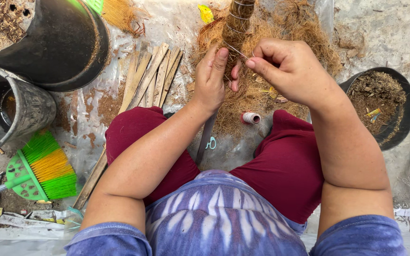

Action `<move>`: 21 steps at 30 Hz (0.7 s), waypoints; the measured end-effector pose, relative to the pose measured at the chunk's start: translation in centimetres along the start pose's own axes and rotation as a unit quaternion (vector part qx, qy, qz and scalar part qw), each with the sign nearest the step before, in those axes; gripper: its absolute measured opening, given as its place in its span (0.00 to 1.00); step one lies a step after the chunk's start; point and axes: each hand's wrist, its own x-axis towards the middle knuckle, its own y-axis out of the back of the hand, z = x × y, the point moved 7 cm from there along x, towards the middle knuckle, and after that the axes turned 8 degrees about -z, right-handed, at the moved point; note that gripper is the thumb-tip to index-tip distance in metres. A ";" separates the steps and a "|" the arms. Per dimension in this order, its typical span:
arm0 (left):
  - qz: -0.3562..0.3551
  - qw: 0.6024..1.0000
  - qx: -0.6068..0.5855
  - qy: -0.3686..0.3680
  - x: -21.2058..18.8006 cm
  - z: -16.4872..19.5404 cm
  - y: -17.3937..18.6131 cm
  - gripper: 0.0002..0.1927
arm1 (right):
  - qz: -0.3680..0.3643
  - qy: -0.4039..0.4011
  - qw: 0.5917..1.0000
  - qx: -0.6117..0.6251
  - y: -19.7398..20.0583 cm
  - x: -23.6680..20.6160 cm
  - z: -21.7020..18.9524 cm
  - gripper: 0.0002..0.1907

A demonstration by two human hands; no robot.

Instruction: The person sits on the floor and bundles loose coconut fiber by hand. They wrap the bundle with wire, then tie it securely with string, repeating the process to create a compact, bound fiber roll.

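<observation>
Gripping the fibre-wrapped pole (235, 21), which runs lengthwise straight away from the person's lap, the left hand (209, 78) clasps its near end while the right hand (285, 66) beside it pinches a taut thread (237, 51).

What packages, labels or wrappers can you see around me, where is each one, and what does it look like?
No signs or screens show; only small scraps.
Yellow wrapper scrap: crumpled, on the plastic sheet at the top, left of the fibre-wrapped pole.
Small wrapper pieces: yellow and greenish, lying on the soil in the black pot at the right.
Thread spool: small, pale with reddish ends, no label readable, between the knees.
</observation>
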 end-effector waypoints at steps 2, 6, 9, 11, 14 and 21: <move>0.012 1.000 -0.021 0.000 0.1 -0.1 0.1 0.23 | 0.005 0.007 1.000 -0.007 0.3 0.3 0.0 0.11; 0.004 1.000 -0.022 -0.002 0.4 0.0 0.0 0.25 | 0.010 -0.032 0.998 0.050 0.6 0.0 0.8 0.10; 0.012 1.000 0.018 -0.005 0.5 0.2 0.1 0.25 | 0.016 -0.038 0.994 0.103 0.5 -0.4 1.2 0.10; 0.011 1.000 0.008 0.007 0.4 0.2 0.0 0.24 | 0.016 -0.049 0.992 0.114 0.5 -0.5 1.7 0.10; -0.087 0.993 -0.077 0.028 0.3 0.1 -1.2 0.25 | -0.009 -0.053 0.983 0.177 0.5 -0.1 3.0 0.07; -0.303 0.910 -0.249 0.132 -0.5 -0.1 -3.2 0.29 | -0.092 -0.022 0.954 0.285 -0.9 0.2 5.2 0.13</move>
